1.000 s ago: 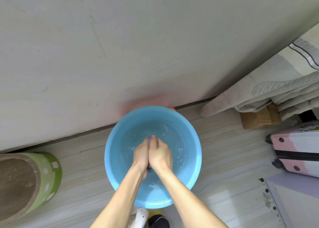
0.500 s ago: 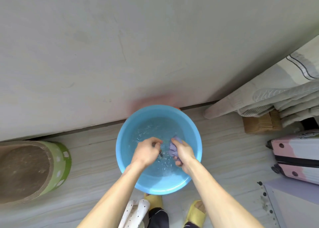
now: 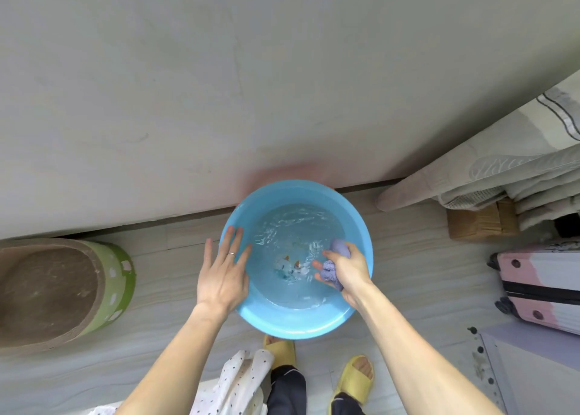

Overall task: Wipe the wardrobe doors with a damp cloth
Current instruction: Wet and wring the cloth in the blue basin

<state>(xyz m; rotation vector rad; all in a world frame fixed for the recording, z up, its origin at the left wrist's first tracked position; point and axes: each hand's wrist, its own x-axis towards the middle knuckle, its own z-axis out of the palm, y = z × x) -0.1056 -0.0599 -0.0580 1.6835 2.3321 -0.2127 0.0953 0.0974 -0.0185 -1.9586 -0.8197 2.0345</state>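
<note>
A blue basin holding rippling water stands on the floor right in front of the pale wardrobe door. My right hand grips a balled-up purple cloth above the right side of the water. My left hand hovers flat over the basin's left rim with its fingers spread and straight; it holds nothing. A ring shows on one finger.
A green cylindrical stool with a brown top stands at the left. Bedding hangs over a bed edge at the right, above a wooden block. A pink suitcase and a white cabinet are at the right. My feet in yellow slippers are just behind the basin.
Both hands wrung the cloth together over the water, then parted. The right hand kept the cloth and moved right; the left hand let go, opened and moved to the left rim.
</note>
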